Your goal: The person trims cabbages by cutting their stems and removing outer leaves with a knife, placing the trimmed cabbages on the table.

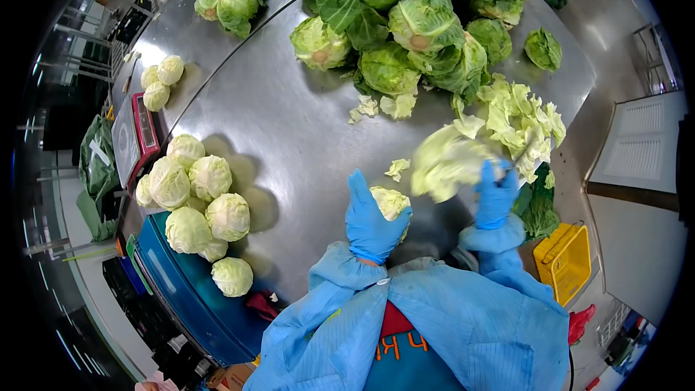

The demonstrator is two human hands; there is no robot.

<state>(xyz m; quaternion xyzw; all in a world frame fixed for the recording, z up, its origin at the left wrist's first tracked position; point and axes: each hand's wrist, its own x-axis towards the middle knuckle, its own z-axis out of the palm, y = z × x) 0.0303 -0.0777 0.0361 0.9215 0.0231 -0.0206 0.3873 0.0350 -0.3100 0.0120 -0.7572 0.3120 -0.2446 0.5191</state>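
Observation:
My left hand, in a blue glove, rests against a pale cabbage at the near edge of the steel table. Its thumb points up and away from the fingers, which curl at the cabbage and hide most of it. Off to the right, my right hand, also gloved, grips loose cabbage leaves, smeared by motion. Beyond it lies a heap of torn pale leaves. A small leaf scrap sits just past the left hand.
Green untrimmed cabbages are piled at the far side. Several pale trimmed cabbages cluster at the left, near a red-edged scale and a blue bin. A yellow crate stands right of the table.

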